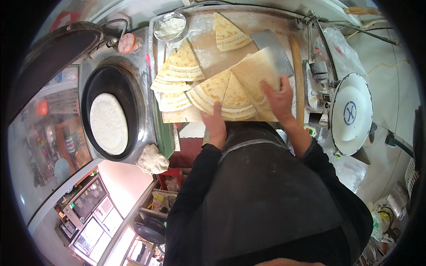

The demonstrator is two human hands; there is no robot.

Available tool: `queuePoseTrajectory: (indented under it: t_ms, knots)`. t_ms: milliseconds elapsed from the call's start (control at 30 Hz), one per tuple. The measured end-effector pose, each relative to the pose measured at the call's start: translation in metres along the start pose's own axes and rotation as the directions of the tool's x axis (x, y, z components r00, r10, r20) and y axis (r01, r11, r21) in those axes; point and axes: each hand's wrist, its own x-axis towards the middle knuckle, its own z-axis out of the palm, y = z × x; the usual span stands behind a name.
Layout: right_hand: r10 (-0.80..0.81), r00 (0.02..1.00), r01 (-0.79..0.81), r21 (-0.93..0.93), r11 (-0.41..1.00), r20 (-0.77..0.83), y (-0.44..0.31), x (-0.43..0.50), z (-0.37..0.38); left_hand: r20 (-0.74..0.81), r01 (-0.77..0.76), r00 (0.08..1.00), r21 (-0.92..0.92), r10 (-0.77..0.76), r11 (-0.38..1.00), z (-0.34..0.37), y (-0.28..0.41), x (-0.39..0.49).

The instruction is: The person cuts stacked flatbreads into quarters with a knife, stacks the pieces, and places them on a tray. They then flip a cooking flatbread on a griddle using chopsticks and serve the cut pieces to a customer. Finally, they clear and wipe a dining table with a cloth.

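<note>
Golden-browned flatbread wedges lie on a floured wooden board (209,63) before me. My right hand (279,99) grips a paler flatbread wedge (258,71), blurred and tilted over the board's right part. At the front edge, my left hand (214,124) touches the crust of a middle flatbread wedge (213,89), thumb on top and its other fingers mostly hidden. Another wedge (234,96) sits between the two hands. Several overlapping wedges (184,63) are at the left, and one wedge (229,33) lies apart at the back. A flat metal blade (274,46) rests behind my right hand.
Left of the board, a round black pan (134,99) holds a pale dough round (108,123); its dark lid (56,53) stands raised. A bowl of flour (170,27), a wooden rolling pin (297,73), a crumpled cloth (153,159) and a chipped enamel basin (351,113) surround the board.
</note>
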Motion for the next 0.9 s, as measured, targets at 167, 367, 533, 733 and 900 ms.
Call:
queuePoseTrajectory:
  t_ms: [167, 367, 533, 733, 900]
  knots:
    - [-0.480, 0.874, 0.483, -0.014, 0.876, 0.076, 0.005, -0.012, 0.027, 0.295, 0.576, 0.660, 0.391, -0.691, 0.718, -0.012, 0.015, 0.004]
    - [0.061, 0.910, -0.337, 0.648, 0.683, 0.409, -0.001, -0.011, 0.002, 0.423, 0.300, 0.886, -0.203, -0.193, 0.932, 0.005, 0.086, 0.000]
    - [0.006, 0.482, -0.678, 0.368, 0.637, 0.876, -0.045, 0.023, -0.028, 0.734, 0.368, 0.634, -0.009, -0.244, 0.930, -0.012, 0.144, 0.034]
    - [-0.097, 0.303, -0.400, 0.219, 0.890, 0.948, -0.031, 0.033, 0.004, 0.850, 0.355, 0.341, 0.280, -0.402, 0.892, 0.005, 0.149, 0.059]
    - [-0.081, 0.289, -0.650, 0.257, 0.715, 0.954, 0.010, 0.021, 0.019, 0.885, 0.502, 0.205, 0.273, -0.419, 0.821, 0.010, 0.129, 0.070]
